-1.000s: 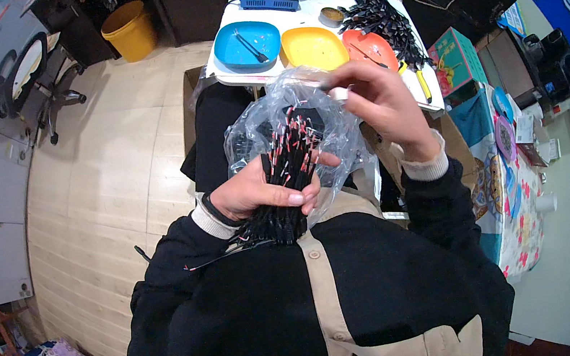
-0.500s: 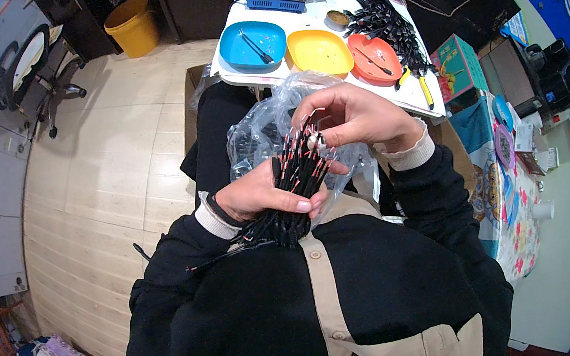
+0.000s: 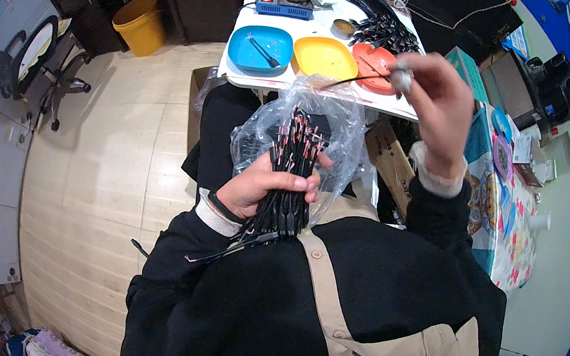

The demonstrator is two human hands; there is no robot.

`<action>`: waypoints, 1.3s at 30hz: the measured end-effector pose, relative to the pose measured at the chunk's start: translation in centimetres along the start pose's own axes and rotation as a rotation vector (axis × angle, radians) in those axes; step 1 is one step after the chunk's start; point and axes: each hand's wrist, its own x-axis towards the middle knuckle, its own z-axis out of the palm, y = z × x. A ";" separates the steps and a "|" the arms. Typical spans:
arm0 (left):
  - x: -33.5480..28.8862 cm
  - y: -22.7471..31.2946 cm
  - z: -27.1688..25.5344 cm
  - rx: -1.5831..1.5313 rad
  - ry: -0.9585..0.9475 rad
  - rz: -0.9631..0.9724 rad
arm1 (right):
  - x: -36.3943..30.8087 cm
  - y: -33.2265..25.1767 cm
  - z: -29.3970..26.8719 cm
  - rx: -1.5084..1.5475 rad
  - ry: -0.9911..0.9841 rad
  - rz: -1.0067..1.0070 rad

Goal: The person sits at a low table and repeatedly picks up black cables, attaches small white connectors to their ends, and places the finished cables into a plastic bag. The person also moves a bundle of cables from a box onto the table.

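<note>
A thick bundle of short black cables (image 3: pixel 288 203) with stripped pinkish wire ends is gripped in my left hand (image 3: pixel 254 188), close to my body. My right hand (image 3: pixel 442 101) is raised at the table's near right corner, fingers pinched on a single black cable (image 3: pixel 357 79) that points left. That cable passes over the near edge of a red tray (image 3: pixel 364 57). Around the bundle's far end lies a crumpled clear plastic bag (image 3: pixel 345 115) on my lap. One stray cable (image 3: pixel 201 257) sticks out leftward beneath my left wrist.
On the white table (image 3: pixel 236 81) stand a blue tray (image 3: pixel 280 36) with a cable inside, a yellow tray (image 3: pixel 322 52), a small round tin (image 3: pixel 344 27), a blue device (image 3: pixel 284 7) and a heap of black cables (image 3: pixel 380 26). An office chair (image 3: pixel 39 63) and yellow bucket (image 3: pixel 140 29) are farther left.
My right hand has moved from the bundle's tips up and right, a single cable now in its fingers. My left hand still grips the bundle.
</note>
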 end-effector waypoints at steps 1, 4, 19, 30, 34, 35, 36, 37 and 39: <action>0.0 0.1 -0.1 -0.053 0.008 -0.008 | -1.7 -0.7 0.2 -0.192 0.000 -0.082; -0.1 0.1 -0.2 -0.091 0.086 -0.029 | -4.9 -1.2 2.1 -0.531 -0.339 -0.606; 0.0 -0.2 0.6 0.102 0.173 -0.059 | 2.1 1.8 9.2 -0.443 -0.988 -0.277; 0.4 -0.6 -2.5 -0.179 0.095 -0.013 | 2.7 -0.5 3.1 -0.474 -0.195 -0.235; 0.3 -1.1 -2.9 -0.346 0.190 0.020 | -2.9 -0.6 4.9 -0.672 -0.278 -0.670; 0.4 -1.1 -3.1 -0.357 0.182 0.021 | -4.1 -0.5 5.4 -0.667 -0.399 -0.674; 0.5 -1.2 -3.2 -0.369 0.198 0.015 | -5.1 -0.5 6.0 -0.629 -0.472 -0.695; 0.4 -1.4 -3.2 -0.397 0.219 0.003 | -5.8 -0.5 6.5 -0.598 -0.550 -0.658; 0.6 -1.5 -3.4 -0.379 0.215 -0.011 | -6.2 -0.8 6.6 -0.476 -0.662 -0.542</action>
